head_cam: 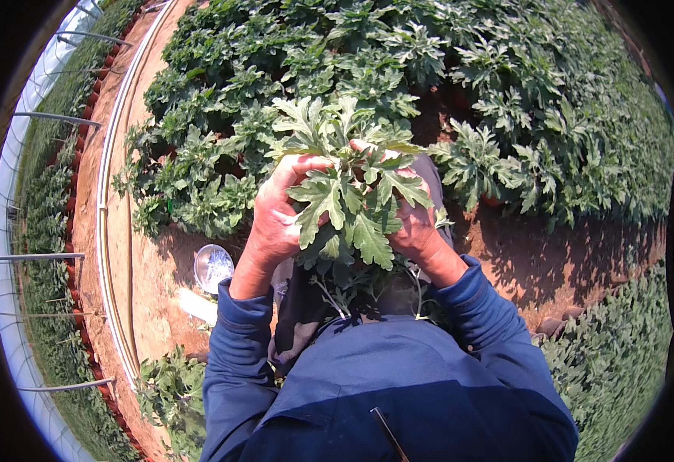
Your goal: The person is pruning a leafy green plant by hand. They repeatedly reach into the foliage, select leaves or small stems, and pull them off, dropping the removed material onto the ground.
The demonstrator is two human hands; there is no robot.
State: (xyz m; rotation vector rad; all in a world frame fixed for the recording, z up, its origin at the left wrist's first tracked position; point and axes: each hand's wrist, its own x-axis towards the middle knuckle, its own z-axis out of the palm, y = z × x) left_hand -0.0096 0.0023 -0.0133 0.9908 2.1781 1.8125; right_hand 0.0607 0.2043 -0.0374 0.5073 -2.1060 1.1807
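Note:
A leafy plant that looks like a chrysanthemum [319, 199] stands close in front of my body, its lobed leaves spreading towards me. My left hand [279, 213] grips it from the left, thumb and index finger near the top of the shoot. From the right, my right hand [417, 222] holds the same plant, fingers reaching in among the upper leaves. Leaves hide most of the fingertips and the stem between them. Below the hands, on my lap, lie a cut leafy sprig [331, 297] and a second sprig [417, 291] with pale stem ends.
Dense rows of similar plants [348, 52] fill the ground ahead. A round bowl [214, 267] with pale strips inside rests on the soil at left, near a white object [198, 307]. Pale pipes [104, 190] run along the path. More plants [614, 346] grow behind right.

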